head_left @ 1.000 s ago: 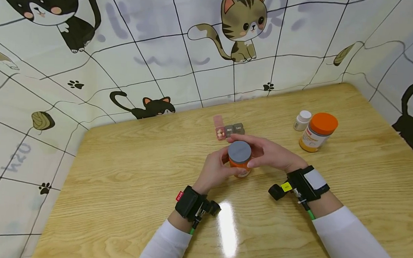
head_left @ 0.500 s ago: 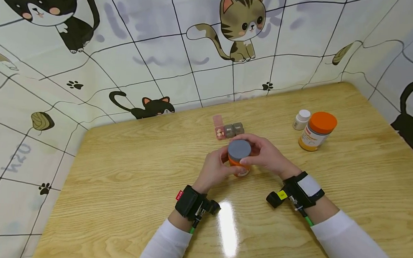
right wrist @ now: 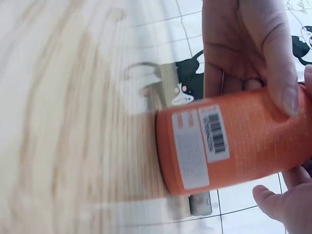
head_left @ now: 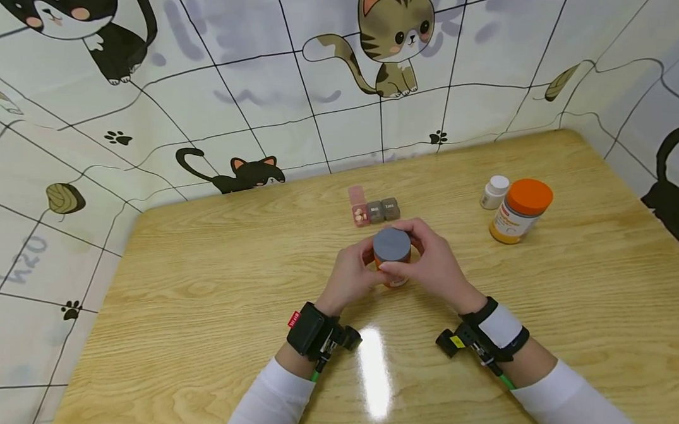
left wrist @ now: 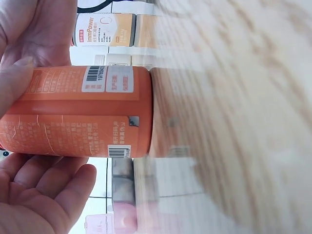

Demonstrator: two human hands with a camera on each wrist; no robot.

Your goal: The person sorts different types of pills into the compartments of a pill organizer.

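Observation:
An orange bottle (left wrist: 92,105) with a grey lid (head_left: 392,243) stands upright in front of me, its base right at the tabletop in both wrist views. My left hand (head_left: 350,276) grips the orange body from the left, thumb across the front. From the other side my right hand (head_left: 436,264) holds the grey lid, thumb at its near edge and fingers behind it. Just beyond the bottle lies a small pill organizer (head_left: 375,211) with two grey sections and a pink one. The pink lid (head_left: 356,194) is flipped up, showing several pale pills inside.
At the back right stand a small white bottle (head_left: 494,193) and a larger jar (head_left: 518,213) with an orange lid. The wooden table (head_left: 216,308) meets a cat-patterned cloth (head_left: 253,101) along its back edge.
My right hand has turned around the lid, its thumb swinging left across the near side and its wrist drawing inward. My left hand and the bottle stay nearly in place.

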